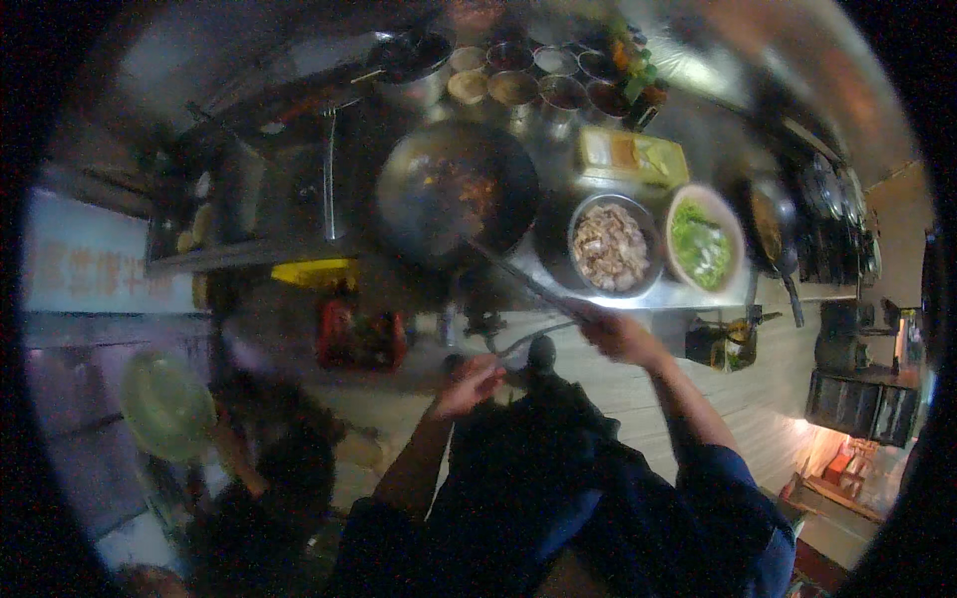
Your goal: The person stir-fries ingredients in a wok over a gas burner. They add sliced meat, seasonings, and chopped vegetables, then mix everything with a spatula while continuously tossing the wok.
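A dark wok (456,194) sits in front of me with reddish-brown bits of food in its bottom. My right hand (617,333) is closed round the handle of a long metal cooking utensil (523,276), whose far end lies inside the wok. My left hand (475,383) is low, below the wok near my waist; its fingers look curled, and blur hides whether it holds anything. Right of the wok stand a metal bowl of sliced meat or mushrooms (611,243) and a pale bowl of chopped greens (701,239).
Behind the wok are several round seasoning containers (512,88). A yellow rectangular tray (632,157) stands behind the bowls. A pan with a handle (774,213) rests farther right. At the lower left, a co-worker's arm (239,456) reaches to a pale green round tray (166,406).
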### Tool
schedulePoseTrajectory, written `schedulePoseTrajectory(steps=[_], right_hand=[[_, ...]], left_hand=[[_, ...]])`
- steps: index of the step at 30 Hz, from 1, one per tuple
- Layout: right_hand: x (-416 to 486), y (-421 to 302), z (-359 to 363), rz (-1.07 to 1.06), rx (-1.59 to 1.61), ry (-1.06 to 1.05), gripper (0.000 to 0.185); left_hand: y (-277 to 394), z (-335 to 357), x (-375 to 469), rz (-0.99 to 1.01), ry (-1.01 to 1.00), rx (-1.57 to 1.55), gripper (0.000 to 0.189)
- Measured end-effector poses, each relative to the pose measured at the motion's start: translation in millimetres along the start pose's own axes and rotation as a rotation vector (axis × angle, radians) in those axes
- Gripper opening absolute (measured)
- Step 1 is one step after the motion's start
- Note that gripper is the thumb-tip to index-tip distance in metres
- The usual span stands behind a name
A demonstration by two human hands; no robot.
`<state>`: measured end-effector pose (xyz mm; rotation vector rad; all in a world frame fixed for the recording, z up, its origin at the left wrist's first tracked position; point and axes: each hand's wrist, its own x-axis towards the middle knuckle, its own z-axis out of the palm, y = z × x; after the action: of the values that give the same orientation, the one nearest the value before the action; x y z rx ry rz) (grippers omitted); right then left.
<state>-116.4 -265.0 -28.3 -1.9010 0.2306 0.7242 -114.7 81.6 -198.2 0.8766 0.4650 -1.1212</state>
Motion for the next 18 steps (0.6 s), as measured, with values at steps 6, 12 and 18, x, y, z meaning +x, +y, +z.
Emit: schedulePoseTrajectory(steps=[6, 12, 18], right_hand=[[44, 8, -40, -0.29, -0.537, 0.377, 0.051], [132, 15, 4, -0.291, -0.43, 0.161, 0.052], [78, 25, -77, -0.642, -0.306, 0.006, 0.053]], left_hand=[[-21, 104, 103, 0.152, 0.0, 0.122, 0.031], [-23, 180, 224, 0.478, 0.258, 0.277, 0.032], [-37, 191, 264, 0.935, 0.396, 0.524, 0.035]])
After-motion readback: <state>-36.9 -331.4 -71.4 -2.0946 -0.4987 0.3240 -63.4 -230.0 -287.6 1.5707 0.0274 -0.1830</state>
